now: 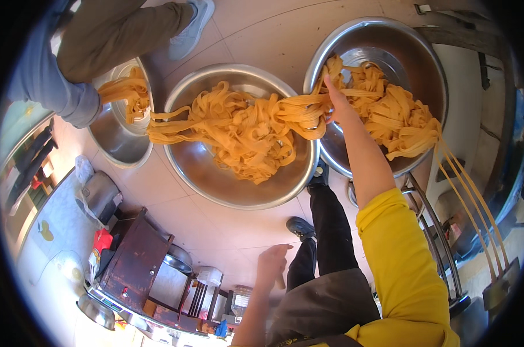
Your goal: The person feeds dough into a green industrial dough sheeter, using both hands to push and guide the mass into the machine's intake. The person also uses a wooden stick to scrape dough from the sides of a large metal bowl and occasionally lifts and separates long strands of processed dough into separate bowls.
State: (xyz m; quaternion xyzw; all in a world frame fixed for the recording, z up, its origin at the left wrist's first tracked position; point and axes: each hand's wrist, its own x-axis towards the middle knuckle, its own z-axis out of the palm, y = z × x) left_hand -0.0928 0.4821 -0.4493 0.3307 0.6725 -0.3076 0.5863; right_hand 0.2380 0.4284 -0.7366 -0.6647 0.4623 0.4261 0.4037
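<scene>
My right hand (340,104), at the end of a yellow sleeve, grips a bundle of flat orange-yellow noodle strips (303,113) where two metal basins meet. The bundle trails left into a heap of strips (244,139) in the middle steel basin (240,199). On the other side of my hand, more strips (400,117) lie in the right steel basin (437,56). My palm and some fingers are hidden by the angle. Low before my dark apron, my left hand (272,264) hangs with loosely bent, parted fingers and nothing visible in it.
Thin strands (470,191) stretch from the right basin to a metal part (502,282). At upper left, a person's blue sleeve (66,91) reaches a third basin (123,149), linked by strips to the middle one. A metal-legged stool (435,230) and dark wooden cabinet (134,260) stand nearby.
</scene>
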